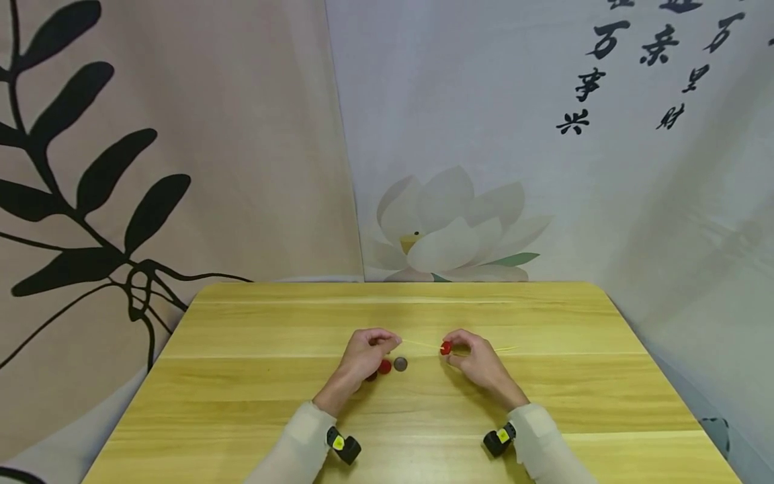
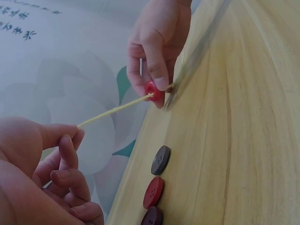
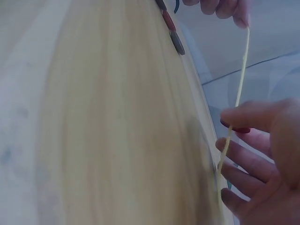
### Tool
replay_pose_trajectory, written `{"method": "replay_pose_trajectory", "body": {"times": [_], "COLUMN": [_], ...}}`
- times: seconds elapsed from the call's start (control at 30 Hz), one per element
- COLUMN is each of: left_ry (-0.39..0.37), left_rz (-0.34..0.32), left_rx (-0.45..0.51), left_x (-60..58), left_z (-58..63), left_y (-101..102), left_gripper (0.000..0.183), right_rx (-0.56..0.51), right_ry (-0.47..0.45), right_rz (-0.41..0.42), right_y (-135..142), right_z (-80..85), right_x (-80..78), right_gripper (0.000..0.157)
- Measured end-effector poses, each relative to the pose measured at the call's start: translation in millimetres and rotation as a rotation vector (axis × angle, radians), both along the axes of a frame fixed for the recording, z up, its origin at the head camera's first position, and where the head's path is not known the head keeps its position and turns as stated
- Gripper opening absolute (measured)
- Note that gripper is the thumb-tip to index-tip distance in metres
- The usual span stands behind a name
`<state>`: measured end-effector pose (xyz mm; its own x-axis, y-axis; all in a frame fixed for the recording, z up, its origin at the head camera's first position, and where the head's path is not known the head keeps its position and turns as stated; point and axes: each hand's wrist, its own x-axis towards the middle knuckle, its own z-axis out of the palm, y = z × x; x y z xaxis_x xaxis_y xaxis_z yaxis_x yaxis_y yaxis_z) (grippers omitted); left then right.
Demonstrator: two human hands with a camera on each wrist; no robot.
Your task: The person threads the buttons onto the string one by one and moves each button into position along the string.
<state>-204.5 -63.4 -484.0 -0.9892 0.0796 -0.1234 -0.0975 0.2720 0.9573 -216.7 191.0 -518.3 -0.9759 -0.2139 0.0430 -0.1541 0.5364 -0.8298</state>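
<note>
Between thumb and fingertips my left hand [image 1: 370, 351] pinches one end of a thin yellow string [image 2: 115, 109]. The string runs taut across to a red button [image 2: 151, 89], passing through it. My right hand [image 1: 476, 359] pinches that button by its edge, and the string's other end trails out past the right palm in the right wrist view. Both hands are raised a little over the table. Below and beside the left hand, a grey button [image 1: 400, 364], a second red button [image 1: 384, 367] and a dark maroon button [image 2: 152, 216] lie in a row.
The wooden table [image 1: 387, 430] fills the lower part of the head view. Behind it hangs a pale curtain [image 1: 272, 168] with printed leaves, a lotus and black characters. A small black camera [image 1: 345, 446] is strapped on each wrist.
</note>
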Motion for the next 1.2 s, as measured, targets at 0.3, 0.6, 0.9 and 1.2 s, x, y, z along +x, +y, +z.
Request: {"method": "replay_pose_trajectory", "body": {"times": [0.3,0.6,0.9,1.2], "left_ry": [-0.012,-0.005,-0.029,-0.024], "left_rz": [0.001,-0.113,-0.163,-0.201], "left_rx": [-0.016,-0.047,-0.063,-0.059], "left_x": [-3.2,-14.5,-22.2,-31.8], "left_z": [3.4,-3.0,-8.3,-19.7], "left_y": [-3.9,-8.9,-13.5,-19.1], "left_gripper": [0.023,0.023,0.022,0.017], "right_rx": [0.003,0.026,0.034,0.010], "right_ry": [-0.011,-0.016,-0.018,-0.047], "right_rz": [-0.013,0.038,0.094,0.110], "right_y": [7.1,19.9,30.2,32.4], "right_z": [-0.5,-1.7,-2.0,-2.7], "right_x": [0.0,-3.7,-8.8,-11.5], "right_gripper": [0.027,0.025,0.025,0.026]}}
